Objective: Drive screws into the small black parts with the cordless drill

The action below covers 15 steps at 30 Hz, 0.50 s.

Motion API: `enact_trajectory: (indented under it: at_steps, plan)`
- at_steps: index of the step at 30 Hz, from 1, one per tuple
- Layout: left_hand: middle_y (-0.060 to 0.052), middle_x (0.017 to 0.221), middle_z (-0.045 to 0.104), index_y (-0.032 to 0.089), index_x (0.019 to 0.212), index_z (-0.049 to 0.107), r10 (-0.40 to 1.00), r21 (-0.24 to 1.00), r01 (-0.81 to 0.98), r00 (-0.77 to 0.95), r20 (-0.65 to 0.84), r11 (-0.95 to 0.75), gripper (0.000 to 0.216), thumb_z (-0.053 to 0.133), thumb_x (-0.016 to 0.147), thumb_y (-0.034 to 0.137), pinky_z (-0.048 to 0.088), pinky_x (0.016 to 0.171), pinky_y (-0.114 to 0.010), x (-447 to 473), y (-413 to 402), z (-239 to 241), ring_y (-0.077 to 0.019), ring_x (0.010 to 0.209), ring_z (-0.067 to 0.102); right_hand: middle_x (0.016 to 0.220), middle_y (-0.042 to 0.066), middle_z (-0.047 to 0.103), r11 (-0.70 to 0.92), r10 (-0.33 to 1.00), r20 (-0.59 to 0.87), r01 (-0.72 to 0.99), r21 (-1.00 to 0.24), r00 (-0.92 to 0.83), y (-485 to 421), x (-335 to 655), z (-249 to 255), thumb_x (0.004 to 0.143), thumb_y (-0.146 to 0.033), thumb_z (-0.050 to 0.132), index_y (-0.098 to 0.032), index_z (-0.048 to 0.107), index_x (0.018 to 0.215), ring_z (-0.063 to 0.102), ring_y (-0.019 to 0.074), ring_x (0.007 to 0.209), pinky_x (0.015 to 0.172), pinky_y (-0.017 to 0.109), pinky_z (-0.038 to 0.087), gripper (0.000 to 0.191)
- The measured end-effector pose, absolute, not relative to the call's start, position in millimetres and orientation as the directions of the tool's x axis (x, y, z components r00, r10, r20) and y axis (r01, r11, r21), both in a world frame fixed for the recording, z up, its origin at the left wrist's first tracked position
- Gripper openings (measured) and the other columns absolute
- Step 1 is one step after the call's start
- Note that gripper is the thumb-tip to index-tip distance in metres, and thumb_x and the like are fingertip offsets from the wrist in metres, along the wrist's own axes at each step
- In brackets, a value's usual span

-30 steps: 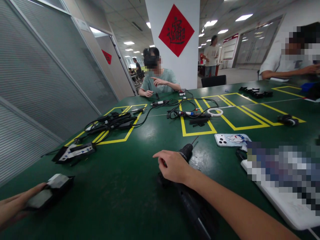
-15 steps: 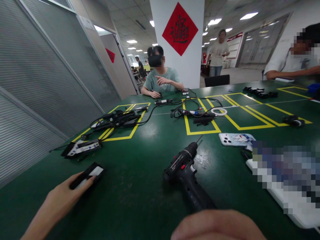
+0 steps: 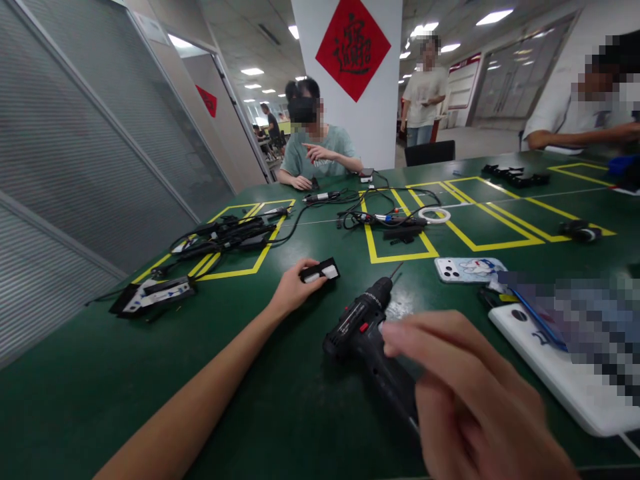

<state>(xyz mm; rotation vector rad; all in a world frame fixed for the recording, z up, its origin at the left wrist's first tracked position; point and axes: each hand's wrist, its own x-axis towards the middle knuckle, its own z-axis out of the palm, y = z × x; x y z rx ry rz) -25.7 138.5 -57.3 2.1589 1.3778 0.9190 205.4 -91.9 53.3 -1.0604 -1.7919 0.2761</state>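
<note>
Out over the middle of the table, my left hand [image 3: 297,288] grips a small black rectangular piece [image 3: 334,264] with white patches on its face. Its thumb lies along the near side and its fingers are behind. A dark cordless drill [image 3: 357,327] with a red button and a thin bit lies on its side, just right of that piece. My right hand [image 3: 475,393] is over the drill's handle, its fingers half bent and partly apart, with nothing visible in them. One fingertip overlaps the trigger area; contact cannot be made out. The lower handle is partly hidden.
Black cables [image 3: 225,233] and a black-and-white device [image 3: 160,293] lie at left. More cables with a white ring [image 3: 434,215] lie at centre. At right are a phone [image 3: 467,269] and a white case [image 3: 530,347]. One person in a headset sits opposite; another sits at right.
My left hand has carried the black piece right and farther from me, close to the drill. My right hand has risen from the bottom edge to over the drill's handle.
</note>
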Motion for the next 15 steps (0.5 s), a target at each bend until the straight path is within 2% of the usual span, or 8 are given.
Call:
enact_trajectory:
  at_steps: [2, 5, 8, 11, 15]
  plan:
    - [-0.005, 0.096, 0.065, 0.019, 0.099, 0.063, 0.877, 0.651, 0.589, 0.349, 0.331, -0.480, 0.036, 0.062, 0.072, 0.043, 0.047, 0.081, -0.033, -3.8, 155.2, -60.6, -0.0207, 0.088, 0.060, 0.103, 0.005, 0.063, 0.512, 0.783, 0.618, 0.638, -0.575, -0.072, -71.5, 205.3, 31.3, 0.081, -0.005, 0.039, -0.030, 0.051, 0.121, 0.063, 0.0181, 0.094, 0.082, 0.033, 0.053, 0.048]
    - [-0.006, 0.099, 0.064, 0.019, 0.094, 0.066, 0.833, 0.651, 0.527, 0.419, 0.360, -0.546, 0.028, 0.062, 0.074, 0.039, 0.043, 0.088, -0.033, 17.4, 174.2, -62.8, -0.0207, 0.094, 0.058, 0.104, 0.008, 0.061, 0.358, 0.879, 0.469, 0.770, -0.528, -0.087, -55.8, 200.4, 3.2, 0.084, -0.010, 0.040, -0.022, 0.053, 0.120, 0.061, 0.0210, 0.093, 0.082, 0.037, 0.051, 0.041]
    - [-0.005, 0.100, 0.064, 0.019, 0.096, 0.067, 0.807, 0.660, 0.484, 0.472, 0.356, -0.574, 0.028, 0.062, 0.073, 0.035, 0.042, 0.088, -0.033, 27.5, 187.6, -63.1, -0.0205, 0.095, 0.057, 0.103, 0.011, 0.060, 0.200, 0.954, 0.291, 0.875, -0.441, -0.071, -55.8, 191.6, -12.8, 0.086, -0.025, 0.045, -0.022, 0.052, 0.123, 0.061, 0.0238, 0.087, 0.075, 0.039, 0.051, 0.038]
    - [-0.004, 0.098, 0.065, 0.019, 0.098, 0.067, 0.792, 0.677, 0.455, 0.511, 0.335, -0.579, 0.030, 0.063, 0.073, 0.035, 0.043, 0.086, -0.033, 37.2, 197.0, -62.2, -0.0203, 0.092, 0.058, 0.103, 0.014, 0.060, 0.084, 0.990, 0.139, 0.931, -0.355, -0.036, -57.7, 181.7, -15.1, 0.082, -0.039, 0.053, -0.021, 0.050, 0.127, 0.062, 0.0274, 0.081, 0.064, 0.040, 0.051, 0.049]
    - [-0.002, 0.093, 0.065, 0.018, 0.100, 0.065, 0.776, 0.705, 0.415, 0.549, 0.310, -0.575, 0.035, 0.065, 0.071, 0.037, 0.045, 0.077, -0.031, 59.1, 202.6, -62.6, -0.0189, 0.083, 0.058, 0.101, 0.020, 0.061, -0.014, 0.999, -0.051, 0.957, -0.289, -0.001, -48.6, 166.9, -7.2, 0.073, -0.048, 0.063, -0.016, 0.038, 0.138, 0.063, 0.0323, 0.077, 0.060, 0.043, 0.050, 0.077]
